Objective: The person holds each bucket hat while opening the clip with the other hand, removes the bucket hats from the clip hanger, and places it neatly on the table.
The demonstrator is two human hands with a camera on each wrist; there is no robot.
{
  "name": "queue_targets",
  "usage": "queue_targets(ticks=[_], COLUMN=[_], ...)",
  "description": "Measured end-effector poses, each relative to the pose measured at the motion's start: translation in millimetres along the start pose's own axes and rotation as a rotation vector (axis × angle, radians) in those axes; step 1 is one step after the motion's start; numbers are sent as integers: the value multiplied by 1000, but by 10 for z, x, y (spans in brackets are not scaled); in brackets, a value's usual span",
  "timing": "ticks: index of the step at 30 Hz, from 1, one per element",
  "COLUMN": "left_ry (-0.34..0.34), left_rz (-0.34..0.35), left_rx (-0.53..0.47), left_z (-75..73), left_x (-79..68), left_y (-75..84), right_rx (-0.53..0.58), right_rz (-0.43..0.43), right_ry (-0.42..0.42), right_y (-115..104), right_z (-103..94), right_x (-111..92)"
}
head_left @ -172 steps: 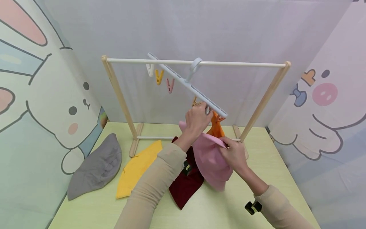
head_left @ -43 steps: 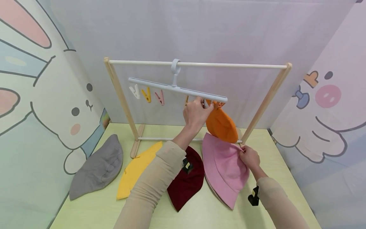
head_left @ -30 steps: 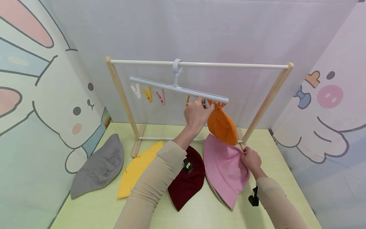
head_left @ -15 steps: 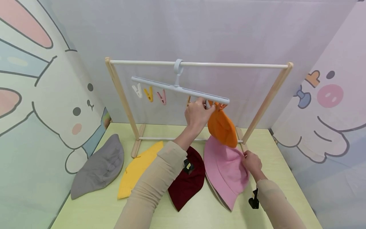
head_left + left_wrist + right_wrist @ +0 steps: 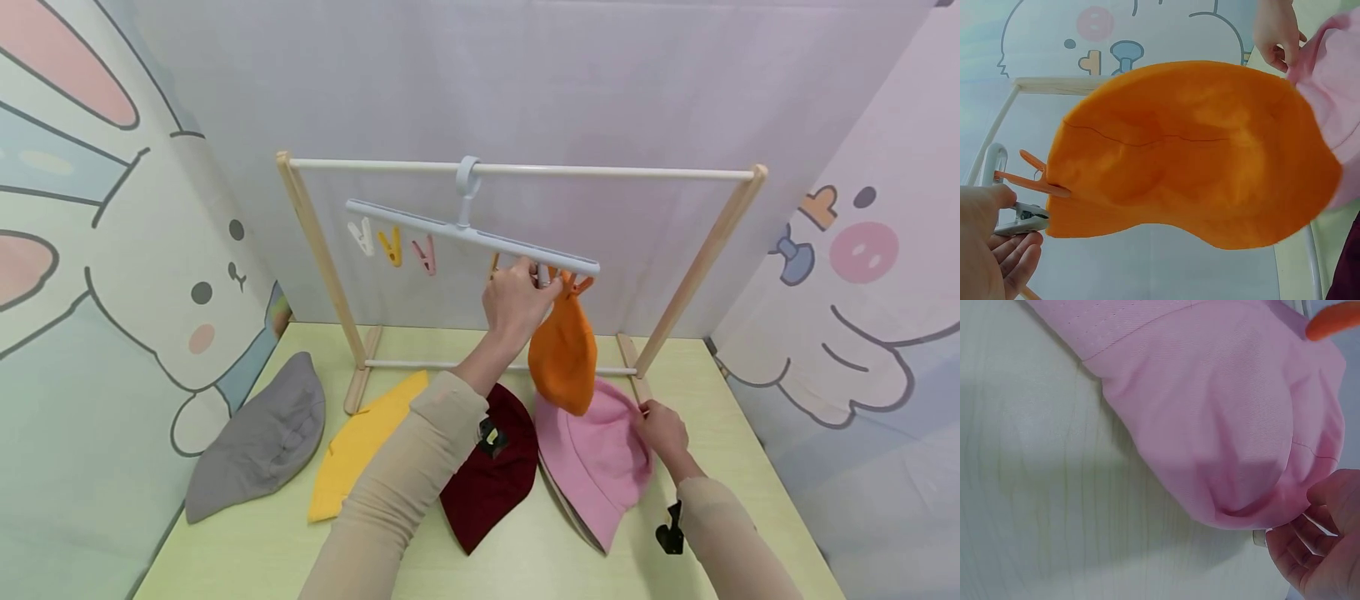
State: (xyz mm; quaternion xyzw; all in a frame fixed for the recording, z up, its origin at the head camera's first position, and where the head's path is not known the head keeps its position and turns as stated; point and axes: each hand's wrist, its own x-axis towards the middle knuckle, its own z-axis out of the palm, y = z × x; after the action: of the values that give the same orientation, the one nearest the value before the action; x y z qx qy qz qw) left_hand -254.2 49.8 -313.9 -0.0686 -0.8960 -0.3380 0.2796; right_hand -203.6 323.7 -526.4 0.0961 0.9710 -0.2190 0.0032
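My left hand (image 5: 516, 302) is up at the right half of a pale blue clip hanger (image 5: 420, 221). It pinches a grey-white clothespin (image 5: 1030, 219) between thumb and fingers, right at the edge of an orange bucket hat (image 5: 1191, 156). That hat dangles from the hanger by an orange clothespin (image 5: 581, 286). Low on the right, my right hand (image 5: 662, 429) holds the edge of a pink bucket hat (image 5: 596, 458) between thumb and fingers; the hat lies folded on the table. The orange hat covers part of it in the head view.
A rack with a white rail (image 5: 622, 171) and wooden legs bears the hanger. White (image 5: 362, 237), yellow (image 5: 390, 247) and pink clothespins (image 5: 424, 254) hang at its left. Dark red (image 5: 495, 475), yellow (image 5: 367, 442) and grey hats (image 5: 258, 437) lie on the table (image 5: 240, 567).
The pink hat has come down from near the hanger to the table, with the right hand. The hanger has turned on the rail, and the orange hat has swung left and down.
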Motion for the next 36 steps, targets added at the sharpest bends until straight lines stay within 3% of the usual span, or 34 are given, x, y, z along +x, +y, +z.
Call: queue_targets(ticks=[11,18,27,36], left_ry=[16,7,3,0], left_rz=[35,33,35,32], left_rx=[14,20,14,16], left_z=[-11,-11,-23,-19], left_x=[-13,-17,-11,-8], left_y=[-31,-39,-35,-11], right_rx=[10,33,94,136], right_rz=[-16,-69,-172,-212], right_ry=[27,17,87,103], right_y=[10,-39,-137,-240], right_z=[-82,-153,-242,-329], right_x=[-35,-11,-7,-23])
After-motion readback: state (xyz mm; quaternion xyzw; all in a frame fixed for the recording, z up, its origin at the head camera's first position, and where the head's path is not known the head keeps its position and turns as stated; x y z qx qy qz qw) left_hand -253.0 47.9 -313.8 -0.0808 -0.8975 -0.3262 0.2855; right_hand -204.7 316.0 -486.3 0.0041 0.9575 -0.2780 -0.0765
